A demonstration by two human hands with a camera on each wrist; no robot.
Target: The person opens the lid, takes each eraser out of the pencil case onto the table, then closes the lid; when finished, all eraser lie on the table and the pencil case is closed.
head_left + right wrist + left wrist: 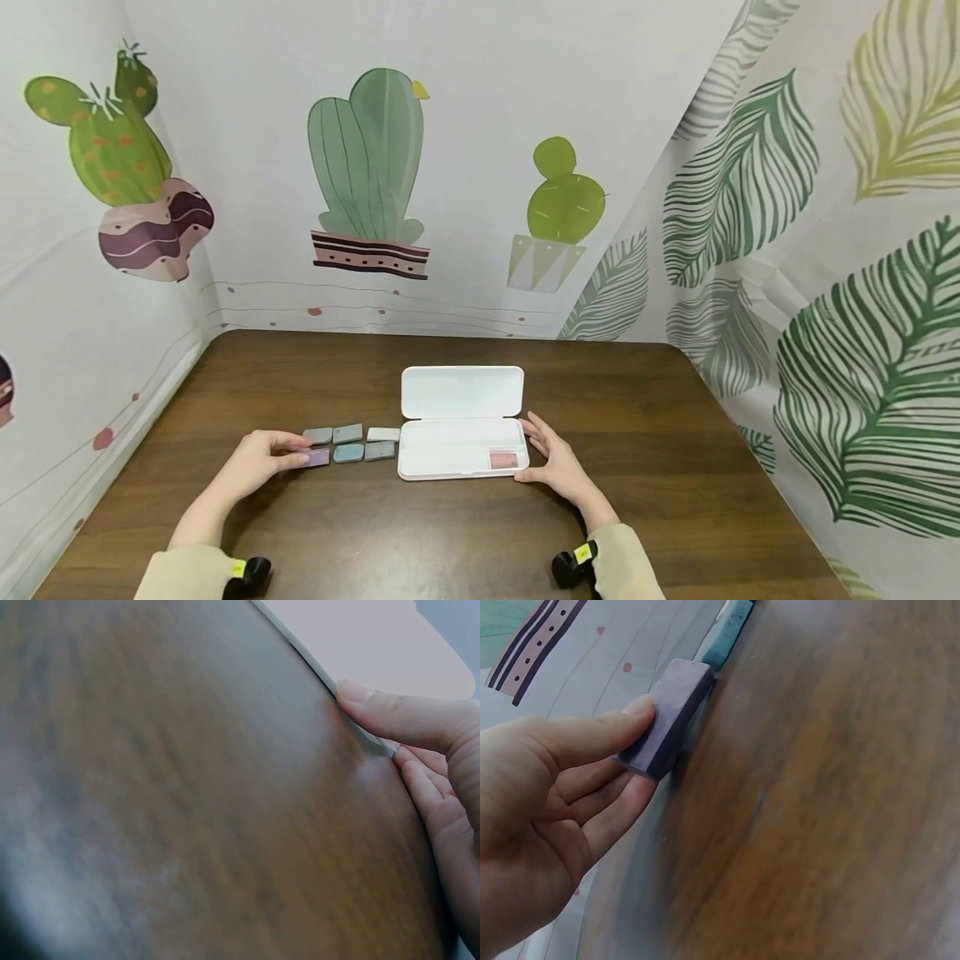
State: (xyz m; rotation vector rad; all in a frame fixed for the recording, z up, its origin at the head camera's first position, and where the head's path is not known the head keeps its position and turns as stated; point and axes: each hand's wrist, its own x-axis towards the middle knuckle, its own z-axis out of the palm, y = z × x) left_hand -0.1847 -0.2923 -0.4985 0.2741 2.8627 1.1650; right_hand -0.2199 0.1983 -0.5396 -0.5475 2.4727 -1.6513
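My left hand [261, 457] pinches a purple eraser [671, 712] between thumb and fingertips, at the left end of two short rows of erasers. A blue eraser [348, 452] lies just right of it, and a grey-green eraser [318, 435] lies behind it. The white pencil case [442, 450] sits right of the rows with its lid [462, 392] folded back. Inside, a pink eraser [503, 460] lies at the front right. My right hand [557, 467] grips the case's right end, thumb at the near corner and fingers along the side.
Two grey erasers [348, 433] and a white eraser [383, 434] fill out the rows, the white one right by the case's left edge. The brown wooden table [420, 533] meets a patterned cloth wall [480, 321] at the back and sides.
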